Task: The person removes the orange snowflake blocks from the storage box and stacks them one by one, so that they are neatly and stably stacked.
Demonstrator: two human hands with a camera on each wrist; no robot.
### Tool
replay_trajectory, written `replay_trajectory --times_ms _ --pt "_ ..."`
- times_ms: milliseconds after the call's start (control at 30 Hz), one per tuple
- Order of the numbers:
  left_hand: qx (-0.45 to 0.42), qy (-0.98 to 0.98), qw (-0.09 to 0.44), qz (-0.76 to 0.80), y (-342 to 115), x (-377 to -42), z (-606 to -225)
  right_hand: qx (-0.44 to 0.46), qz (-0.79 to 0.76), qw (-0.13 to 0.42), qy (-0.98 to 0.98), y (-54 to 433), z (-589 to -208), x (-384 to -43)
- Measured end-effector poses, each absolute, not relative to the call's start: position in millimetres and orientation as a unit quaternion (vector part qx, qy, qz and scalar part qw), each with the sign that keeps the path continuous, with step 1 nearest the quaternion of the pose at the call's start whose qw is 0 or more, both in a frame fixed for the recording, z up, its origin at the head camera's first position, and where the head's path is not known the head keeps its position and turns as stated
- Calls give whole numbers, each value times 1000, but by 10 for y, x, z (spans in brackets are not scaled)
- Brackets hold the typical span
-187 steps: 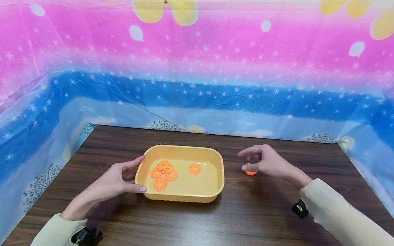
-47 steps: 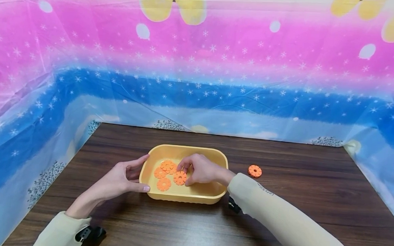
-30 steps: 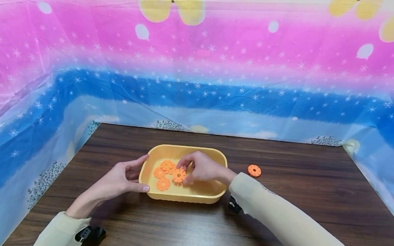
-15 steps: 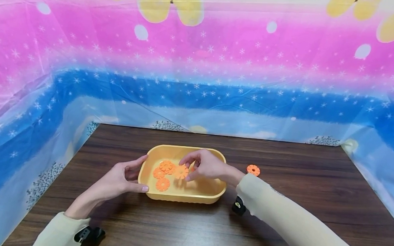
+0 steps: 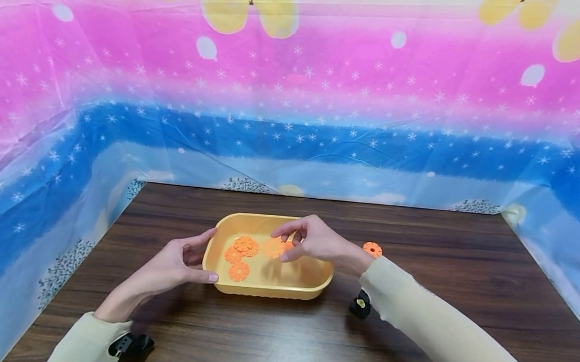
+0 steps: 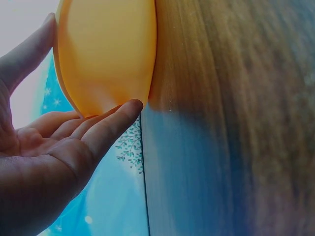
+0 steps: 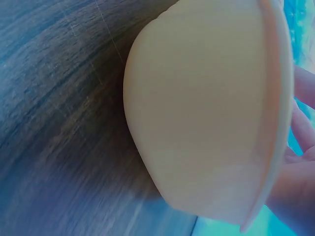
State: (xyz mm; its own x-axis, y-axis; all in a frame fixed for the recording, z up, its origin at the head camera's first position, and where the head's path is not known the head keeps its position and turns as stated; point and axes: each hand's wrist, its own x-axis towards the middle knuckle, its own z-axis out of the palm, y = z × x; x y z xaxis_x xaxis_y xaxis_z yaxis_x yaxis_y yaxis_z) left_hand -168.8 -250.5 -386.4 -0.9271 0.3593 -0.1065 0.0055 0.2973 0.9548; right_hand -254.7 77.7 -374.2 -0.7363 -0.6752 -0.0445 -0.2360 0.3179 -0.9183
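Observation:
A yellow plastic basin (image 5: 266, 293) stands on the table, with several orange notched discs (image 5: 239, 271) lying in its left part. My left hand (image 5: 172, 265) holds the basin's left end, thumb at the near corner and fingers at the far one. In the left wrist view the thumb and fingers (image 6: 113, 125) span that end wall. Over the basin, my right hand (image 5: 316, 240) pinches one orange disc (image 5: 273, 249) between thumb and forefinger; the disc is blurred. Another orange disc (image 5: 289, 246) shows partly behind those fingers. In the right wrist view the basin wall (image 7: 197, 108) hides the fingertips.
On the table to the basin's right lies one more orange disc (image 5: 372, 249), perhaps stacked, partly behind the right sleeve (image 5: 426, 308). The dark wooden table (image 5: 262, 338) meets a patterned cloth backdrop (image 5: 292, 143) at the back and sides.
Earlier the right hand was at the discs right of the basin, then low inside it. Over the last second it has risen and shifted right with the pinched disc. The left hand stays put.

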Motion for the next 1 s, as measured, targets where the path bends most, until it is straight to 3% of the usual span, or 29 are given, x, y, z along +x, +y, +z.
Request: replay_trajectory --times_ms 1000 --pt "105 808 148 560 -2488 -1696 -3867 -240 -500 161 816 1626 -3589 -2507"
